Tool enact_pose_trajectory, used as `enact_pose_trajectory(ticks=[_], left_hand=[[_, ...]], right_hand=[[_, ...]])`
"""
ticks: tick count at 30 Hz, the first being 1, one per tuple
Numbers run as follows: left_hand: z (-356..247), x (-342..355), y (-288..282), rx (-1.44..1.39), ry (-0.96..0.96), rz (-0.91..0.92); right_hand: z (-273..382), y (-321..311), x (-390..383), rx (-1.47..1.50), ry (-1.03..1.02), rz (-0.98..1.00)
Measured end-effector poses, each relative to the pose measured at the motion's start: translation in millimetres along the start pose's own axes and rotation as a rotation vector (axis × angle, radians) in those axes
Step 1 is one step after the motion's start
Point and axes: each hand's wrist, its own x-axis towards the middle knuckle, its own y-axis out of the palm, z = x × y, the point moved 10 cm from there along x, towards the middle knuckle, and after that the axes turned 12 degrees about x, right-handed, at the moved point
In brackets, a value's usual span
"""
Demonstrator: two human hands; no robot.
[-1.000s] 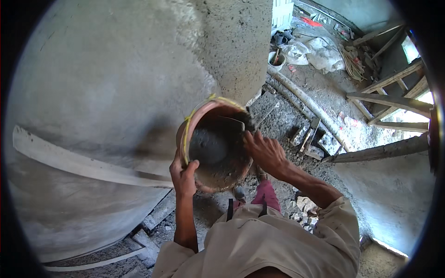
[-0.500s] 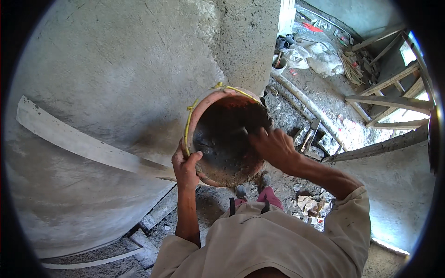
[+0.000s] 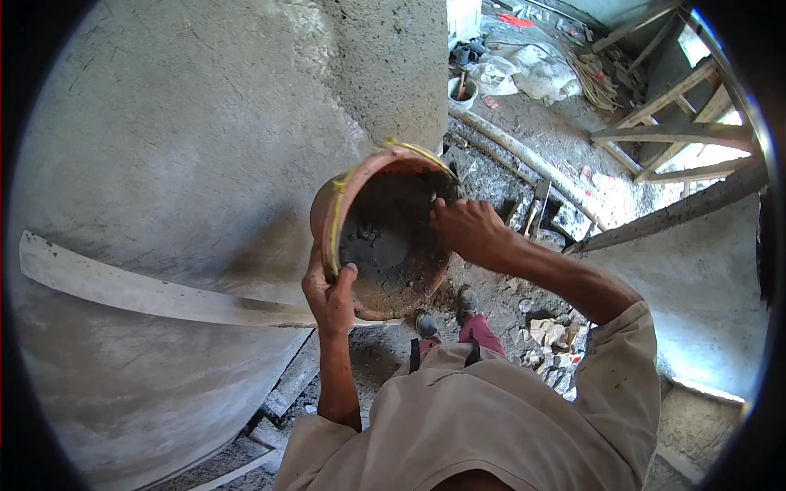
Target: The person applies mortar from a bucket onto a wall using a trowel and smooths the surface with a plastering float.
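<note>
A reddish bucket is tilted so that its mouth faces me, with a yellow cord tied round its rim. Wet grey mortar lies inside and smears the walls. My left hand grips the rim at the lower left, thumb over the edge. Closed in a fist, my right hand is at the right side of the bucket's mouth. A small dark piece shows by its knuckles, but what it holds is mostly hidden.
A rough plastered wall rises on the left, with a long pale strip across it. Pipes, rubble and plastic sacks cover the floor at the back right. Wooden beams stand at far right. Torn paper lies near my feet.
My right fist has moved from inside the bucket up to its right edge. The bucket has turned a little, showing more of its left outside. My view has shifted slightly to the right.
</note>
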Motion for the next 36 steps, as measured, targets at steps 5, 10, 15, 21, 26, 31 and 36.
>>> enact_pose_trajectory(ticks=[5, 10, 15, 21, 26, 31, 36], left_hand=[[-12.7, -6.1, 14.1, 0.025, 0.123, 0.123], [1.2, -17.7, 26.3, -0.021, 0.113, 0.219], [8.1, -21.5, 29.1, 0.105, 0.177, 0.256], [30.6, -16.7, -13.8, -0.074, 0.044, 0.056], [54.5, -10.9, -21.7, -0.090, -0.067, -0.007], [78.7, 6.7, -29.5, -0.386, -0.178, -0.206], [126.3, 26.6, -37.9, -0.410, -0.275, -0.264]], right_hand=[[-22.7, 68.3, -7.7, 0.196, -0.100, 0.627], [-34.9, 137.3, -65.5, 0.858, 0.313, 0.776], [14.7, 173.7, -94.6, 1.340, 0.408, 0.624], [28.6, 135.9, -91.5, 1.277, 0.323, 0.289], [26.8, 122.7, -94.0, 1.255, 0.354, 0.205], [35.3, 118.7, -95.2, 1.521, 0.431, 0.179], [16.9, 41.3, -94.7, 2.161, 0.415, -0.079]])
